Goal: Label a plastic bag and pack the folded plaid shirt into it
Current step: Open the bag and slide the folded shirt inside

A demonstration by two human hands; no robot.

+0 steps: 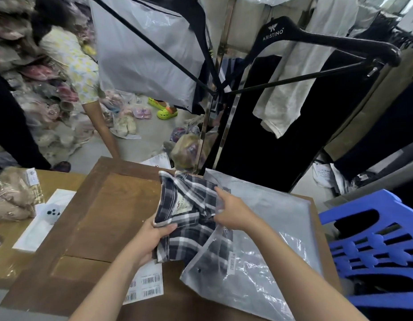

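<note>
Brown wooden table (113, 212) carries plastic bag (270, 262), barcode label sheet (147, 283).

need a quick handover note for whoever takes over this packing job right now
Left hand: grip on the near edge of the folded navy-and-white plaid shirt.
Right hand: holding open the mouth of the clear plastic bag on the brown wooden table.
Done: barcode label is on the bag; shirt partly inside.
Left: slide the shirt fully in. White barcode sticker sheet lies under the left wrist.

A brown wooden table (113, 218) stood on grey concrete floor (145, 144). Right of the table: a blue plastic stool (374, 246). Behind the table: a garment rack (214, 126) carrying a black hanger (316, 38).
</note>
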